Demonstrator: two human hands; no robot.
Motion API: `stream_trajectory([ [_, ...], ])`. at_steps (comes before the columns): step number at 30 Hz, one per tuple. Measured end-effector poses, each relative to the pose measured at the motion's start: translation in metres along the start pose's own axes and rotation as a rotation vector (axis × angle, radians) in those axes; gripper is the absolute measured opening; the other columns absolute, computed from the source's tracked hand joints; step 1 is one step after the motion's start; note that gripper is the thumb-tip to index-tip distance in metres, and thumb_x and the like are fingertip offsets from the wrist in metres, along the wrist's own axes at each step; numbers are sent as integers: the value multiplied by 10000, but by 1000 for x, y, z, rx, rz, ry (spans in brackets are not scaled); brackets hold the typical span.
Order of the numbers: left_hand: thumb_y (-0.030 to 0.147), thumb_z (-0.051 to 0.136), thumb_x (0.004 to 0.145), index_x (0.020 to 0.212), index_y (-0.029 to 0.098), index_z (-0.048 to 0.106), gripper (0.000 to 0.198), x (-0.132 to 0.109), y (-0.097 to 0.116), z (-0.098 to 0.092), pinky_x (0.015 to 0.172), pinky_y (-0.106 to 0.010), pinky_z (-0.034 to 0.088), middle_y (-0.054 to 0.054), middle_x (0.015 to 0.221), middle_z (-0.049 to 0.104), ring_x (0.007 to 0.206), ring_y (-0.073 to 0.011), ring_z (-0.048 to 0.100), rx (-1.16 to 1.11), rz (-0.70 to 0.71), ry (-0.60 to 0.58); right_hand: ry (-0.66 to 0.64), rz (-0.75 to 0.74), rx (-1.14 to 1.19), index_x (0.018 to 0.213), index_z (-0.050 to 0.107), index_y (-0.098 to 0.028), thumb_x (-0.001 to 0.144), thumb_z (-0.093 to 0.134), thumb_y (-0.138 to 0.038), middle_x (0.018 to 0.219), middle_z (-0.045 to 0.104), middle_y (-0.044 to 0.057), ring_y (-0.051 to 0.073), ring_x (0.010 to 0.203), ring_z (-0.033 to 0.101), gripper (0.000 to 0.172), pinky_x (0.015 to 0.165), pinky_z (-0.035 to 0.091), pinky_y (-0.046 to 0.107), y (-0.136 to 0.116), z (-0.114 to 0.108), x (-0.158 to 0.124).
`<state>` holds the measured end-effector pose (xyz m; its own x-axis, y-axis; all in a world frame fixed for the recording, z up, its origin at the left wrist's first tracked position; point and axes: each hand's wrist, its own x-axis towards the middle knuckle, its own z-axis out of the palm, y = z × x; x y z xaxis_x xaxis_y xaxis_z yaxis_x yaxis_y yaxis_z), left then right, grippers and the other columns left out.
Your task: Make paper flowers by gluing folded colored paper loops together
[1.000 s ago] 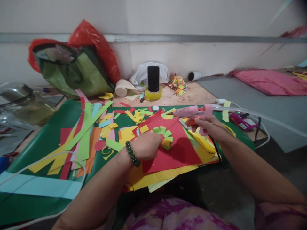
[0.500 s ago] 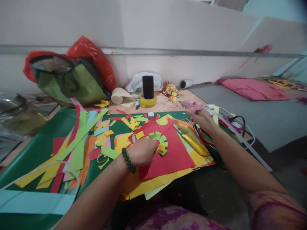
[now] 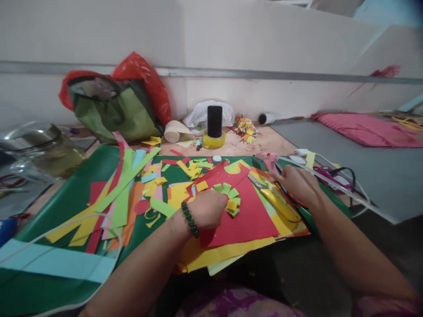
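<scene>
My left hand (image 3: 207, 209), with a dark green bead bracelet on the wrist, is closed in a pinch on a small paper flower (image 3: 230, 199) made of green and yellow loops. The flower rests on a red paper sheet (image 3: 251, 218). My right hand (image 3: 298, 183) hovers palm down at the right of the sheets, fingers loosely stretched out and holding nothing. Its fingertips are close to the pink glue gun (image 3: 268, 158), which lies on the green mat (image 3: 71, 193). A yellow utility knife (image 3: 280, 207) and red-handled scissors (image 3: 292, 200) lie just under this hand.
Coloured paper strips and scraps (image 3: 122, 189) litter the mat. At the back stand a red and green bag (image 3: 115, 105), a phone on a tape roll (image 3: 214, 125), a finished paper flower (image 3: 246, 128) and a white bag. Cables and a charger (image 3: 330, 174) lie on the right.
My right hand carried the glue gun away from the flower to the far right of the mat, set it down and drew back. My left hand stayed on the flower.
</scene>
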<state>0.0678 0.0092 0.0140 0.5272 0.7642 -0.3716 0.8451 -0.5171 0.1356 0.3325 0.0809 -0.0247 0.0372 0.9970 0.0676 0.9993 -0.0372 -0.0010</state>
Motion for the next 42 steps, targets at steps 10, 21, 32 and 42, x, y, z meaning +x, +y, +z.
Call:
stream_trajectory([
  [10, 120, 575, 788, 990, 95, 683, 230, -1, 4, 2, 760, -342, 562, -168, 891, 703, 912, -293, 687, -6, 29, 16, -95, -683, 452, 910, 684, -230, 921, 423, -328, 957, 734, 84, 228, 849, 653, 279, 713, 435, 306, -112, -45, -39],
  [21, 122, 600, 777, 1049, 70, 677, 287, -2, 3, -1, 761, -344, 557, -188, 930, 701, 935, -312, 682, -62, -7, -30, -326, -646, 248, 660, 666, -172, 728, 708, -361, 741, 697, 78, 211, 729, 612, 205, 558, 365, 266, -241, 1, 55],
  [32, 104, 566, 793, 1024, 61, 682, 262, -1, 0, -1, 772, -368, 553, -195, 966, 699, 958, -321, 672, -67, 25, -10, -468, -561, 895, 1137, 560, -177, 665, 580, -68, 541, 543, -71, 132, 506, 607, 484, 488, 463, 210, -211, -27, 45],
  [42, 108, 510, 778, 878, 131, 698, 214, 6, -11, 4, 663, -303, 507, -139, 856, 709, 821, -263, 677, -20, 39, 42, -467, -392, 1122, 645, 635, -146, 582, 635, -127, 562, 597, -26, 75, 515, 512, 67, 467, 394, 184, -106, -36, 3],
])
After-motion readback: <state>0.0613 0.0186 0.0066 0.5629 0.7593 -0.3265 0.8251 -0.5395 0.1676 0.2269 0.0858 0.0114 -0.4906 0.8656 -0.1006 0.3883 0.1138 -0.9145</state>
